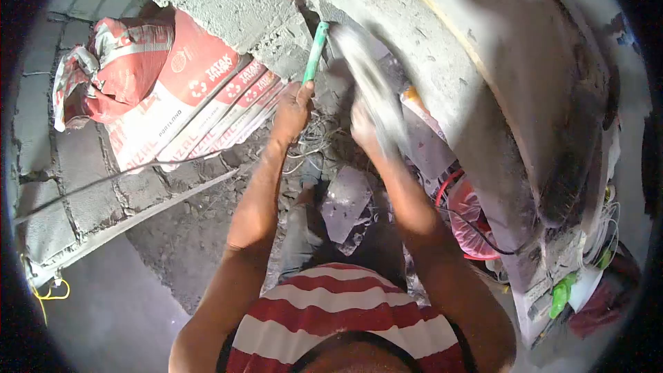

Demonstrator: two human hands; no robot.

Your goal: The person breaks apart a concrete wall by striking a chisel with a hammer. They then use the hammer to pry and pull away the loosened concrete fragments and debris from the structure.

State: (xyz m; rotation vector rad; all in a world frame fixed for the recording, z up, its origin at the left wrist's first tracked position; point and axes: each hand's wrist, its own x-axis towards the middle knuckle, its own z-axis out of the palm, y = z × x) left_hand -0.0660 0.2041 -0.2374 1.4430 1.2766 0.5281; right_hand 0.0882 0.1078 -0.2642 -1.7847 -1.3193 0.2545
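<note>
My left hand (295, 107) is closed around the lower part of a green chisel (317, 52). The chisel slants upward, its far end close to the broken edge of a rough concrete slab (255, 7); contact there cannot be made out. To its right, my right hand (363, 126) is wrapped round a hammer (369, 76), which is a long pale streak blurred by motion. The hammer's upper end lies near the top of the chisel, apart from it. Its head is too smeared to see clearly.
Red-and-white cement bags (200, 97) lie stacked at left on a block ledge (145, 193), with a dark cable across them. A curved concrete piece (456, 62) stands at right. Below are rubble (207, 217), a pale block (345, 200) and a red basin (473, 217).
</note>
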